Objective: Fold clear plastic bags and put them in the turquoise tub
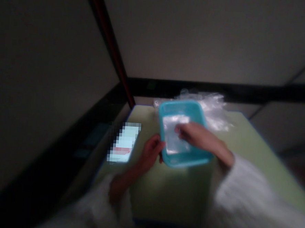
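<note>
A turquoise plastic tray (184, 161), rectangular with rounded corners, is held tilted above the table. My left hand (151, 150) is closed on its left rim, the thumb over the edge. Inside the tray lies a whitish, shiny flat sheet (173, 144), perhaps plastic. My right hand (196, 135) reaches in over the right side, its fingers curled in a pinch against the sheet. Blur hides what its fingertips hold, if anything.
Crumpled clear plastic bags (216, 109) lie at the back of the pale green table (173, 194). A lit phone-like screen (125, 143), pixelated, rests at the left edge. Walls (198, 37) stand behind and to the left.
</note>
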Tool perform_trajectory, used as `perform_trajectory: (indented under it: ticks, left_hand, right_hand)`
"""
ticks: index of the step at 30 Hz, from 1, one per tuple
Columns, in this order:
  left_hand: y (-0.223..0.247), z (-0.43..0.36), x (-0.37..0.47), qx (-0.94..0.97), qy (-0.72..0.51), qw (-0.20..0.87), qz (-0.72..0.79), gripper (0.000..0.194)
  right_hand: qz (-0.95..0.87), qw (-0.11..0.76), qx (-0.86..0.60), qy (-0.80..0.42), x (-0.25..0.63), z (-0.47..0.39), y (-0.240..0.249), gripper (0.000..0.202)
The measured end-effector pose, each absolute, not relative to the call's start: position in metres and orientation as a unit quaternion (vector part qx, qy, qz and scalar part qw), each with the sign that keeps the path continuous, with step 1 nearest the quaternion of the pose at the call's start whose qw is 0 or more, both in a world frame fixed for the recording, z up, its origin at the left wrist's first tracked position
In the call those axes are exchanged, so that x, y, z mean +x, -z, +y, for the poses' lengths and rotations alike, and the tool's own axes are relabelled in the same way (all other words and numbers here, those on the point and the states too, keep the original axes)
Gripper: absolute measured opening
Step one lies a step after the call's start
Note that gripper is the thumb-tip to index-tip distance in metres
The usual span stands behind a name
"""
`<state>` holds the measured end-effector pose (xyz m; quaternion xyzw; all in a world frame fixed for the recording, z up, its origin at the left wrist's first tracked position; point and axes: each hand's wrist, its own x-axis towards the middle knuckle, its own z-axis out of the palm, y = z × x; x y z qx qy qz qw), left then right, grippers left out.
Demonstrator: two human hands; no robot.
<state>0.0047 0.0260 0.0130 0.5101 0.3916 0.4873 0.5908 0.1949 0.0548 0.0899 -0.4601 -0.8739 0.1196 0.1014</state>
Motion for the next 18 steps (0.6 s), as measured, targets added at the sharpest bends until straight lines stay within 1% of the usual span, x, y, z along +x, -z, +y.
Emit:
perform_trajectory:
  ticks: [5, 11, 18]
  left_hand:
    - [-0.012, 0.024, 0.007, 0.512, -0.485, 0.597, 0.382, 0.041]
    - [-0.011, 0.023, 0.007, 0.515, -0.484, 0.596, 0.381, 0.04]
    - [-0.006, 0.025, 0.004, 0.526, -0.486, 0.595, 0.366, 0.04]
  right_hand:
    - [-0.871, 0.057, -0.464, -0.147, 0.191, 0.058, -0.086, 0.022]
    - [-0.871, 0.013, -0.476, -0.122, 0.186, 0.06, -0.082, 0.02]
    - [-0.878, 0.009, -0.473, -0.076, 0.188, 0.06, -0.075, 0.021]
